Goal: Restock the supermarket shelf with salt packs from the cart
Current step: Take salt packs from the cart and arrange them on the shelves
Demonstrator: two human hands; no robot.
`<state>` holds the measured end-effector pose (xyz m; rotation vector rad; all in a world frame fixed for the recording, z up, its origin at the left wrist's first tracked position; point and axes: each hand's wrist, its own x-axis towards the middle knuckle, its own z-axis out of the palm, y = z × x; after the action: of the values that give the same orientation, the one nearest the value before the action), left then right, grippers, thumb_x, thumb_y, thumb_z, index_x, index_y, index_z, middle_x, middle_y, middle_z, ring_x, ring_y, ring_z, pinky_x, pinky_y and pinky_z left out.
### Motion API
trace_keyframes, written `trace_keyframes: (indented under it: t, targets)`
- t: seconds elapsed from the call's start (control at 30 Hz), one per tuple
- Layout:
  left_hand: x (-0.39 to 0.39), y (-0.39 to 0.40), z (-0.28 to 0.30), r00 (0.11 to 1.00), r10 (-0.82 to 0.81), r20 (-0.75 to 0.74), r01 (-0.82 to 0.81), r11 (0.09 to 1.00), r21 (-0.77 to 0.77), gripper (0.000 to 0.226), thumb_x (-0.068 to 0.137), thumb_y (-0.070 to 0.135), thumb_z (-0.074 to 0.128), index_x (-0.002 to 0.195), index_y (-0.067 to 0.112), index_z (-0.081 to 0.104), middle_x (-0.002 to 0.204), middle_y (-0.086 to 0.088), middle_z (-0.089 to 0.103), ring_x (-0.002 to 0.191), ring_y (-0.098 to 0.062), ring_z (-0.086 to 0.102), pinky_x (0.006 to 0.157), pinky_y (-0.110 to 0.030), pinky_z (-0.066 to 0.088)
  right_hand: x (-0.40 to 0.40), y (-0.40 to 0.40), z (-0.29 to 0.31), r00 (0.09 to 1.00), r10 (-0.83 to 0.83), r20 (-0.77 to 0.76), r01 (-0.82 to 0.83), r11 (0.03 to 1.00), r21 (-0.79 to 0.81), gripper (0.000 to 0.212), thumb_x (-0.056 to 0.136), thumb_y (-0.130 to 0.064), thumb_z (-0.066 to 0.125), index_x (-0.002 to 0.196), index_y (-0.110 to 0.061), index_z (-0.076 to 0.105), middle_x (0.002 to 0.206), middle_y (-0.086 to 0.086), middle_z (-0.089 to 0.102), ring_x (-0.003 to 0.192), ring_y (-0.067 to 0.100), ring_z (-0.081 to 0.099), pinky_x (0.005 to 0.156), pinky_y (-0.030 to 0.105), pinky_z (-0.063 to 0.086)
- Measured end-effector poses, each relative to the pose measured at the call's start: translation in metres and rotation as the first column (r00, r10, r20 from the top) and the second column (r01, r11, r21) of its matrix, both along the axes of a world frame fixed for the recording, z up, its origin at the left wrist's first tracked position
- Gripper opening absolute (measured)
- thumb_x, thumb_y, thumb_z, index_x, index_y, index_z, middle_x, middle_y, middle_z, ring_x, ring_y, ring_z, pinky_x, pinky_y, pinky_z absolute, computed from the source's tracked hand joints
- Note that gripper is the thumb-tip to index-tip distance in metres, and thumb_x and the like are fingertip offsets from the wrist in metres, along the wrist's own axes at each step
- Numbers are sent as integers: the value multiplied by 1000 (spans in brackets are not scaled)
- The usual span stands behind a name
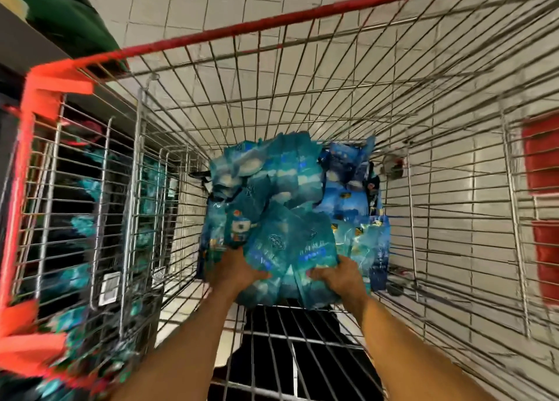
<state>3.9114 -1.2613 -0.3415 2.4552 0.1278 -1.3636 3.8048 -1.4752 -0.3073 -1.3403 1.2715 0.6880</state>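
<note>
One wire cart [438,158], blurred heap of teal salt packs [272,188] inside, count unclear, two hands: left hand [236,272] and right hand [338,275] gripping near packs, apart.

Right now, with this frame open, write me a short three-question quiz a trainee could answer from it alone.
1. True or false: both hands grip the teal salt packs inside the cart.
2. Multiple choice: where do the darker blue packs lie relative to the teal heap? A) toward the person's right B) toward the person's left C) outside the cart
3. Fill in: the cart's top rim is coloured ____.

Key
1. True: the left hand and right hand each hold the near edge of the heap.
2. A
3. Red
</note>
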Motion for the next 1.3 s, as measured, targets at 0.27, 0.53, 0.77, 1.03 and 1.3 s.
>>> trace_keyframes:
  t: [0.27, 0.53, 0.77, 1.03, 1.3]
  targets:
    - [25, -2, 49, 982, 136, -130, -158, 971, -182, 66, 62, 36, 91, 115, 8, 65, 113, -9, 68, 103, -27, 64, 89, -41, 55, 2, -42, 62, 998, -37, 46, 36, 999, 28, 49, 61, -9, 91, 102, -11, 64, 83, 0, 72, 68, 11, 66, 64, 9, 53]
    - [26, 42, 205, 786, 605, -130, -559, 603, -569, 24, 70, 41, 85, 89, 31, 74, 85, 8, 78, 75, -8, 74, 64, -25, 58, 7, -19, 183, 913, -103, 395, 33, 983, 179, 87, 60, -30, 91, 137, -32, 52, 131, 2, 65, 116, 23, 65, 99, 49, 51]
    - [-38, 128, 297, 473, 868, -151, -662, 237, -711, 48, 68, 56, 80, 109, 33, 71, 104, 0, 76, 98, -25, 72, 91, -46, 57, 46, 54, 266, 812, 27, 583, -234, 930, 283, 111, 58, -13, 87, 151, -36, 31, 148, -22, 37, 137, 3, 38, 116, 39, 27]
    - [-163, 216, 324, -56, 996, -69, -690, -89, -718, 35, 73, 40, 79, 101, 19, 75, 99, -9, 77, 94, -30, 73, 87, -45, 57, 54, 184, 300, 666, 366, 650, -654, 705, 274, 60, 58, 7, 76, 116, -2, 64, 103, 20, 74, 89, 31, 71, 79, 42, 61]
    - [-295, 298, 286, -452, 871, -193, -601, -458, -655, 36, 81, 25, 76, 113, 10, 71, 103, -17, 75, 96, -37, 72, 87, -55, 56, -1, 331, 279, 527, 593, 609, -838, 484, 254, 43, 72, 2, 74, 114, -3, 67, 107, 21, 73, 103, 41, 68, 98, 60, 49]
